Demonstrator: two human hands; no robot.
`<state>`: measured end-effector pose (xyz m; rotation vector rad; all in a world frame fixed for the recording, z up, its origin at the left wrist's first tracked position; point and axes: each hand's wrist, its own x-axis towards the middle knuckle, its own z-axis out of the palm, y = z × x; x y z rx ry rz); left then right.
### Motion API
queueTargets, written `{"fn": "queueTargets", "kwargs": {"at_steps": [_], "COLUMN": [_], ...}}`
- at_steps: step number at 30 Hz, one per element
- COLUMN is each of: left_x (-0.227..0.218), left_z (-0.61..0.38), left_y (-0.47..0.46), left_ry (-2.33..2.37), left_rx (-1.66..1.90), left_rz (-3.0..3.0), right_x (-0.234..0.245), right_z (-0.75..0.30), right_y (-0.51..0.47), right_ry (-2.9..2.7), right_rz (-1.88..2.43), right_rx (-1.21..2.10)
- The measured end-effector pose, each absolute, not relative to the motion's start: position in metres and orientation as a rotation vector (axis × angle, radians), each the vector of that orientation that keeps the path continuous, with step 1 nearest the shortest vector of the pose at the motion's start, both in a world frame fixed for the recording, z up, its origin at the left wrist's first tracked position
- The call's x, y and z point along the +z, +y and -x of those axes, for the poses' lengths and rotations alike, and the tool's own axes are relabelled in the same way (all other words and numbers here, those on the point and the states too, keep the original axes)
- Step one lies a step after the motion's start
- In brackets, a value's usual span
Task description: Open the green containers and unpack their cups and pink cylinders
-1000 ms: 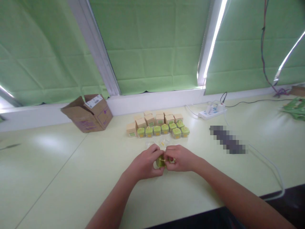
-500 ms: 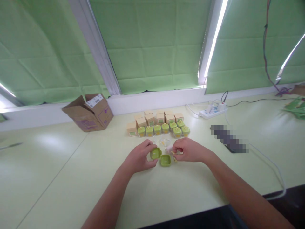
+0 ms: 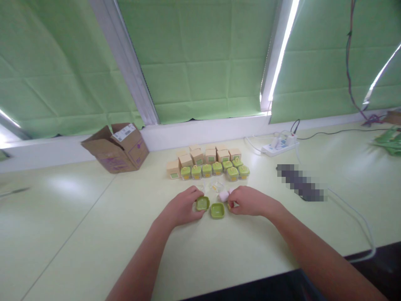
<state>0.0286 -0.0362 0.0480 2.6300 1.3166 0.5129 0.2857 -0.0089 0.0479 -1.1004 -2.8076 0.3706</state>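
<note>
Nearest to me on the surface (image 3: 200, 251), a square green tray (image 3: 217, 211) sits open side up between my hands, apart from the fingers on both sides; a careless sideways sweep could knock it askew.

The fingers of my left hand (image 3: 185, 206) hold a second green part (image 3: 202, 203), its hollow facing up, thumb on the near rim and the others along the far one. I have it only by its edges, so an uneven squeeze could tip it out onto the tray just to its right.

My right hand (image 3: 250, 200) is bent into a narrow pinch beside the tray, a small yellow bit (image 3: 229, 206) showing at the tips; my own fingers hide too much to tell whether I grip it. Being so small, it could slip away.

Just past those fingers lie pale pieces (image 3: 223, 196), touching or nearly so; they look rounded and might roll if brushed.

Beyond, clear plastic (image 3: 216, 187) is easy to overlook against the surface. Farther off, lidded containers (image 3: 206, 171) stand close together before small cardboard boxes (image 3: 211, 156); overreaching could topple some.
</note>
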Motion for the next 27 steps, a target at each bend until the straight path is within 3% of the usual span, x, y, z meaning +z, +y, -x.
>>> {"fn": "queueTargets", "kwargs": {"at_steps": [13,19,23,27], "left_x": [0.049,0.051,0.046,0.035], "left_z": [-0.028,-0.033,-0.052,-0.076], "left_y": [-0.038,-0.04,-0.045,-0.053], "left_ry": [1.328,1.34,1.17,0.922], "left_rx": [0.424,0.577,0.687,0.553], "left_rz": [-2.672,-2.711,-2.825,-3.003], "right_x": [0.052,0.053,0.052,0.052], "right_z": [-0.294,-0.303,-0.302,-0.301], "right_y": [-0.005,0.001,0.004,0.005], "right_ry": [-2.75,-2.607,-2.515,-2.469], "right_rz": [0.996,1.069,1.115,1.121], "right_rx": [0.482,0.452,0.396,0.327]}}
